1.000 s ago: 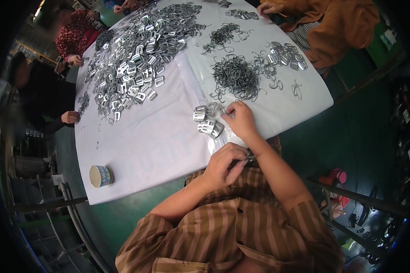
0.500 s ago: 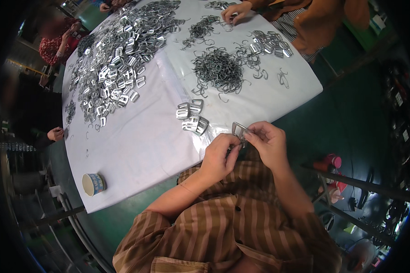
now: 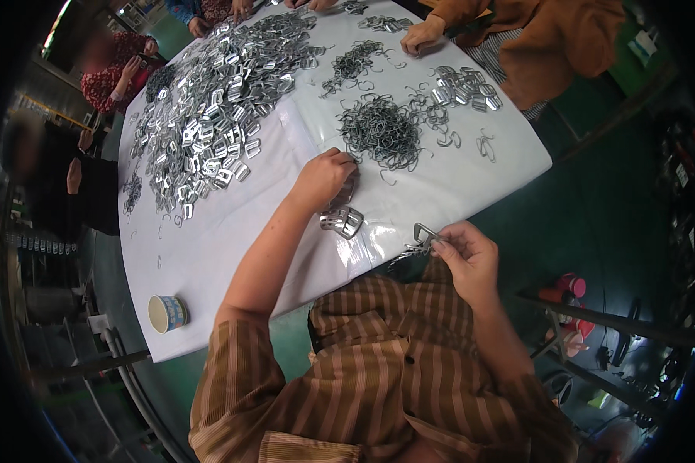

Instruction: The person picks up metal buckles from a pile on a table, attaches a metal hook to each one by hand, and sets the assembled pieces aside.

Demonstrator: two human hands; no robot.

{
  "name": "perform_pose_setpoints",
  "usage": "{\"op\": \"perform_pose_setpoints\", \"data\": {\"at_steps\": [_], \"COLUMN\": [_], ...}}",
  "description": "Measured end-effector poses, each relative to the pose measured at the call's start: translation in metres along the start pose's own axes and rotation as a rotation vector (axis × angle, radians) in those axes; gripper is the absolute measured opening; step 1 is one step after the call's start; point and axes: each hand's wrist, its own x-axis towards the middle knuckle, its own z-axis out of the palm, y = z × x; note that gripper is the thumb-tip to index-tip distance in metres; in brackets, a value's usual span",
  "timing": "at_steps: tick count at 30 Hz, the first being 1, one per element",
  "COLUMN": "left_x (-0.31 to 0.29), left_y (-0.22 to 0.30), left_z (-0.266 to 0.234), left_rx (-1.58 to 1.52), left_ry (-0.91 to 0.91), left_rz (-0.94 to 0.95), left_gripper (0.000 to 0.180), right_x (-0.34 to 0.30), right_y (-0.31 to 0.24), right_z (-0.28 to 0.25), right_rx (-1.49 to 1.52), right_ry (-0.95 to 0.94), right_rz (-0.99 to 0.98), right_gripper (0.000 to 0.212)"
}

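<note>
My right hand (image 3: 471,255) pinches a silver metal buckle (image 3: 422,232) by its side, just above the near edge of the table. Small wire pieces (image 3: 415,249) show beside that buckle; whether they hang from it or lie on the edge I cannot tell. Stretched out over the table, my left hand (image 3: 324,180) is palm down with curled fingers at a small group of silver buckles (image 3: 341,221). The hand partly covers this group, and what its fingertips grip is hidden. Just beyond lies a heap of dark wire hooks (image 3: 378,130).
A large buckle heap (image 3: 216,116) covers the table's far left. More buckles (image 3: 465,89) and hooks (image 3: 354,60) lie at the far right, near a co-worker's hand (image 3: 423,35). A paper cup (image 3: 167,313) stands at the near left corner. Other people sit around the white-covered table (image 3: 232,247).
My left hand has left the buckle in my right hand and reached forward to the small buckle group. The right hand keeps its buckle. The whole view has shifted slightly.
</note>
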Motion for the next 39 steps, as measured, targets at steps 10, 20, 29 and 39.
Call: {"op": "perform_pose_setpoints", "data": {"at_steps": [10, 20, 29, 39], "left_x": [0.006, -0.011, -0.032, -0.06], "left_y": [0.046, 0.138, 0.151, 0.151], "left_z": [-0.029, -0.033, -0.045, -0.052], "left_rx": [-1.013, -1.289, -1.295, -1.194], "left_ry": [0.112, 0.106, 0.113, 0.089], "left_rz": [-0.51, -0.256, -0.217, -0.201], "left_gripper": [0.007, 0.006, 0.004, 0.008], "right_x": [0.001, 0.001, 0.024, 0.071], "right_y": [0.008, 0.003, 0.016, 0.064], "right_z": [-0.003, -0.003, -0.015, 0.084], "right_rx": [0.056, -0.099, 0.137, -0.789], "right_ry": [0.05, 0.044, -0.148, -0.36], "right_rz": [0.041, -0.042, 0.04, -0.207], "right_gripper": [0.006, 0.005, 0.007, 0.034]}}
